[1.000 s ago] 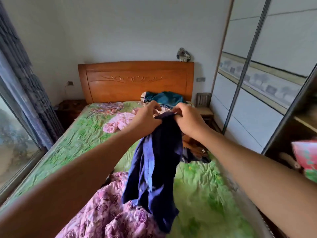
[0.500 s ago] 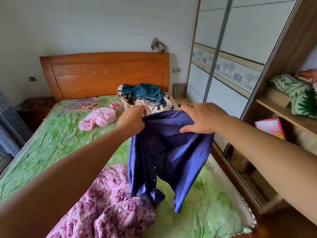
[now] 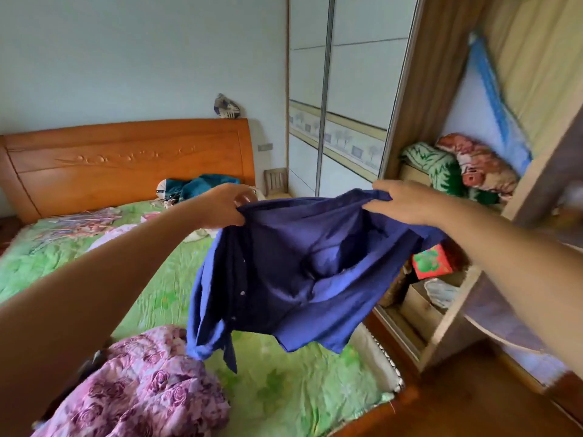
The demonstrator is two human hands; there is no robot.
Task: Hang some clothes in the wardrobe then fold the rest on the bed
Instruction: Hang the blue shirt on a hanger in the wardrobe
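Head view: my left hand [image 3: 225, 205] and right hand [image 3: 400, 200] pinch the blue button shirt [image 3: 284, 269] stretched crosswise, right nearer the wardrobe [image 3: 435, 58].

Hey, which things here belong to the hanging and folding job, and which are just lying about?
Job: blue shirt, gripped by left hand and right hand; purple floral garment; teal clothes by the headboard; bed; open wardrobe.
Lying about: red box and folded blankets in the wardrobe; wooden stool; ornament on the headboard.
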